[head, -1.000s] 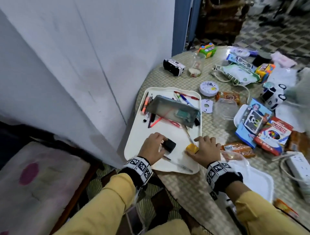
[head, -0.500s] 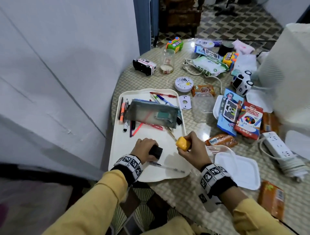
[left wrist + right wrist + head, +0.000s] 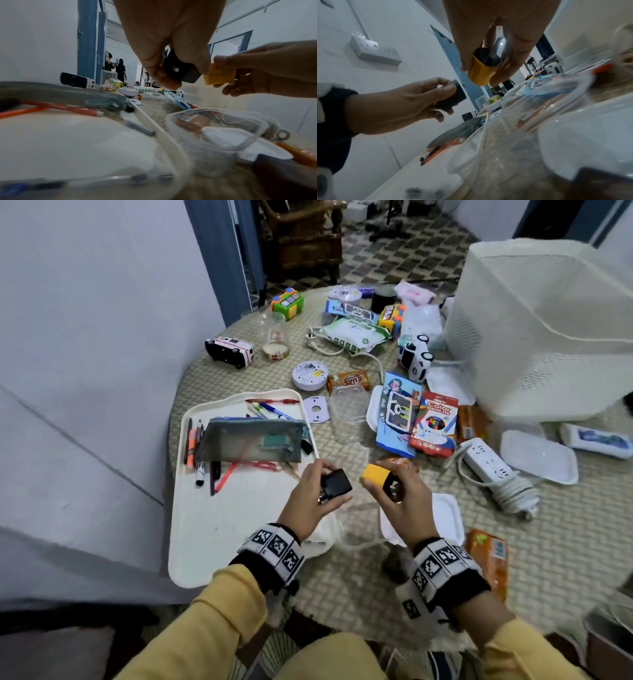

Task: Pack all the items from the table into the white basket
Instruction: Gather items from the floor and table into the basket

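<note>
1. The left hand point(image 3: 310, 501) is hovering above the right edge of the cream tray point(image 3: 219, 529), its fingers point(image 3: 445, 90) curling round and pinching a small black block point(image 3: 336, 483).
2. The right hand point(image 3: 404, 501) is hanging just beside it over the bench point(image 3: 565, 542), fingers point(image 3: 223, 59) gripping a yellow block point(image 3: 375, 474) with a dark end.
3. The two blocks are sitting close together, not touching.
4. The white basket point(image 3: 534, 337) is standing at the far right of the bench, well apart from both hands, its right side cut off by the frame edge.
5. A grey pouch point(image 3: 253, 441) is lying over pens on the tray, hiding parts of them.
6. Both wrist views are showing the near foreground blurred; the clear container point(image 3: 214, 128) there is hard to read.
</note>
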`<action>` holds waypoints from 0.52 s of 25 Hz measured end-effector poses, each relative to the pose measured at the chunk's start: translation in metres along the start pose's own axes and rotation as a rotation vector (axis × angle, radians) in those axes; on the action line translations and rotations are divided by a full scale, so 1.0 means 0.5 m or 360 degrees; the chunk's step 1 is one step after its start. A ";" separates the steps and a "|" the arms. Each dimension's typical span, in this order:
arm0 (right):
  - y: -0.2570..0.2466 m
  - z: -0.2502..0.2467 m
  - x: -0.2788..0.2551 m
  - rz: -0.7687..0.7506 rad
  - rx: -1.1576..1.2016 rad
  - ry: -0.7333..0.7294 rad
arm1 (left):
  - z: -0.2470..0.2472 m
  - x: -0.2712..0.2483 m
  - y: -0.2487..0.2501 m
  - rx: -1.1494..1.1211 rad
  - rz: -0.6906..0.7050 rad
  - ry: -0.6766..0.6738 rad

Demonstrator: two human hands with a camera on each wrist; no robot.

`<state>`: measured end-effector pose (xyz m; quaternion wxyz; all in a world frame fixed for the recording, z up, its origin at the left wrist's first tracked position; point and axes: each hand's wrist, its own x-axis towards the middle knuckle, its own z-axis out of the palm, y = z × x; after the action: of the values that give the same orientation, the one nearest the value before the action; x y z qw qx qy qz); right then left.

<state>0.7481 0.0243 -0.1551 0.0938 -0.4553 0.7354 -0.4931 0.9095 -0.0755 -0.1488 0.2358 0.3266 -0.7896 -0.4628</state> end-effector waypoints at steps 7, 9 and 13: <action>0.102 -0.263 -0.037 0.0052 0.0108 0.0097 | 0.231 0.022 0.145 -0.0042 0.0189 0.0023; 0.151 -0.351 -0.052 0.0043 0.0057 0.0160 | 0.315 0.026 0.198 0.0036 0.0262 0.0055; 0.241 -0.511 -0.090 0.0073 -0.0074 0.0205 | 0.459 0.006 0.292 -0.0043 0.0067 0.0082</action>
<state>0.5546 0.2340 -0.1400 0.0472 -0.4077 0.7613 -0.5020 0.7092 0.1070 -0.1250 0.2701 0.3183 -0.7838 -0.4599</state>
